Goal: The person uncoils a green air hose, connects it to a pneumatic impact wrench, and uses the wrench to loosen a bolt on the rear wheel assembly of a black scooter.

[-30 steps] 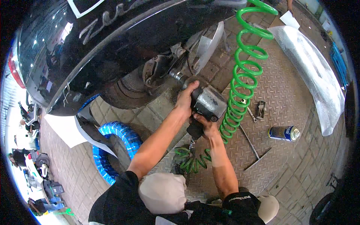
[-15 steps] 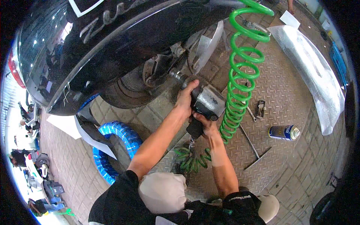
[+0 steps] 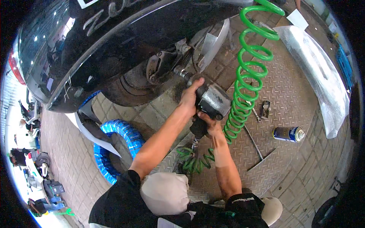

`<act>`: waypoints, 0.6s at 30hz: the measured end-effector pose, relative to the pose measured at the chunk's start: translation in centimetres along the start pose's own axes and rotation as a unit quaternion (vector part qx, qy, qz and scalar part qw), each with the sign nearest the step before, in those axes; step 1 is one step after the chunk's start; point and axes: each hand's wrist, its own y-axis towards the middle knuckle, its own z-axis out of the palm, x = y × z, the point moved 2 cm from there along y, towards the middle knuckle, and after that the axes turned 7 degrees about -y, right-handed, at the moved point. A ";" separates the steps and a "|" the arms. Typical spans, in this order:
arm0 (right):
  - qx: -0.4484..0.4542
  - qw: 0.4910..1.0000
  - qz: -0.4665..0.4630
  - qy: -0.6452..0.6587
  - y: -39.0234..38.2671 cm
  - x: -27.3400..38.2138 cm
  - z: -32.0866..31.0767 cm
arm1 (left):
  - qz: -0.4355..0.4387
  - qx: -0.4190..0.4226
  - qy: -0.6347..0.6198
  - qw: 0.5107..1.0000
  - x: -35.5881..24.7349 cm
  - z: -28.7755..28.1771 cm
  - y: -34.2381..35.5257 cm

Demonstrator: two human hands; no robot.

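Both my hands hold a black and silver impact wrench (image 3: 216, 98) with a socket on its nose. My left hand (image 3: 190, 97) is wrapped around the front of its body, thumb on top. My right hand (image 3: 209, 123) grips the handle below, its fingers partly hidden. The socket (image 3: 179, 70) points up and left at the wheel hub area (image 3: 161, 64) under the black scooter's body (image 3: 125, 41); whether it touches a nut I cannot tell. From the handle's lower end runs a green coiled air hose (image 3: 237, 102), rising to the upper right.
A tyre wrapped in blue film (image 3: 131, 133) lies at left. On the metal plate (image 3: 289, 87) rest a T-handle wrench (image 3: 258, 152), a spanner (image 3: 256, 115), a small metal part (image 3: 265, 110) and a spray can (image 3: 288, 134). A bubble-wrapped panel (image 3: 315, 76) lies at far right.
The scooter and wheel hub appear slightly shifted in the picture as the view moves. The impact wrench stays in both hands, its socket close to the hub.
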 end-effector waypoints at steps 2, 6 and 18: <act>-0.019 0.999 0.032 -0.008 0.0 0.0 0.2 | -0.005 0.007 -0.009 1.000 -0.2 0.3 -0.4; -0.038 0.997 0.062 -0.027 -0.2 0.4 0.3 | -0.016 -0.004 0.001 1.000 0.0 0.6 -0.5; -0.006 0.999 0.026 -0.025 0.2 -0.5 -0.2 | -0.006 0.007 0.008 1.000 -0.1 0.1 0.0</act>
